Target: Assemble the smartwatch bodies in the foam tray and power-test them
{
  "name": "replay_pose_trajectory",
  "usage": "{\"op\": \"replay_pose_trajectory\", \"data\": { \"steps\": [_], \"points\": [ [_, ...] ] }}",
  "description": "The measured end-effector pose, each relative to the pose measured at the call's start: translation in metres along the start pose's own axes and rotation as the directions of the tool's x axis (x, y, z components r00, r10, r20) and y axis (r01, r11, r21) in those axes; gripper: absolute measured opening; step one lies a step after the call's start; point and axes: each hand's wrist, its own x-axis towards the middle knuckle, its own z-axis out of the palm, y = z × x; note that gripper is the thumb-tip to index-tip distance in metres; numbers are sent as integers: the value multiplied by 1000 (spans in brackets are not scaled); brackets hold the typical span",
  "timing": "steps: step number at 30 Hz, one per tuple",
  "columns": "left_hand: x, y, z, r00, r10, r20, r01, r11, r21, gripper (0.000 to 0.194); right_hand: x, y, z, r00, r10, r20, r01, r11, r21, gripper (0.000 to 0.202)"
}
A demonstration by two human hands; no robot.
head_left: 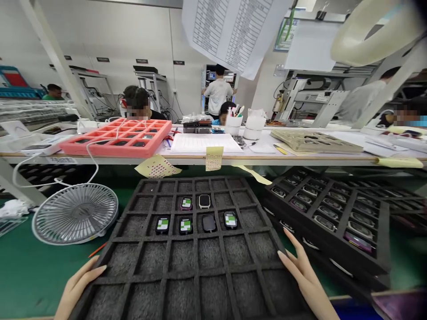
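A black foam tray [180,278] with square compartments lies in front of me on the green bench. My left hand [80,284] grips its left edge, thumb on top. On the opposite edge my right hand [303,271] holds the tray, its thumb over the rim and a finger along the side. Several smartwatch bodies sit in separate compartments near the middle. Among them are one with a lit green-and-white screen [163,225], a dark-screened one [209,223] and one with a pale frame [204,202]. Both palms are partly hidden.
Stacked black trays [320,209] filled with watch bodies stand at the right. A grey fan [76,213] is at the left, near an orange stick [97,250]. The shelf above carries a pink foam tray [115,149], papers [203,143] and a beige tray [313,141]. People are beyond it.
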Motion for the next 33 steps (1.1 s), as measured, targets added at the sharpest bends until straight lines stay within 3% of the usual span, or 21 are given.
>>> {"op": "replay_pose_trajectory", "data": {
  "steps": [2,5,6,10,12,15,18,21,22,24,26,27,30,33],
  "points": [
    [1,16,-5,999,4,50,-2,998,-57,40,15,9,8,999,15,39,-14,999,-33,77],
    [3,39,-15,979,10,203,-13,1000,14,42,33,26,14,989,64,133,-41,984,-174,80],
    [4,45,-19,977,43,209,-50,998,32,45,37,30,14,989,50,140,-15,971,-240,81],
    [10,77,-26,949,281,142,-298,949,108,42,48,21,14,975,-205,82,220,877,-427,73],
    [13,102,-16,881,423,212,-451,886,108,36,50,1,22,933,-335,136,359,820,-446,63],
    [15,148,18,714,605,353,-687,701,189,30,54,-36,50,797,-494,347,603,677,-421,46],
    [19,191,62,564,642,519,-820,509,261,24,65,-64,92,619,-547,564,781,503,-369,37],
    [28,222,101,493,606,624,-861,441,251,20,91,-72,136,529,-577,622,848,400,-349,34],
    [32,229,111,495,585,642,-859,441,260,20,102,-70,148,524,-579,625,851,391,-350,33],
    [40,237,129,493,544,679,-854,454,256,20,124,-60,169,565,-568,598,820,463,-336,31],
    [46,239,144,479,522,706,-855,458,242,26,144,-46,182,668,-516,536,704,671,-232,30],
    [49,240,150,474,512,717,-856,459,238,31,152,-39,186,701,-508,500,672,705,-227,31],
    [56,242,164,468,466,751,-850,471,237,40,165,-22,187,755,-497,427,623,748,-230,31],
    [65,246,172,455,421,785,-840,494,223,43,166,-19,179,759,-477,443,610,760,-226,25]
  ]
}}
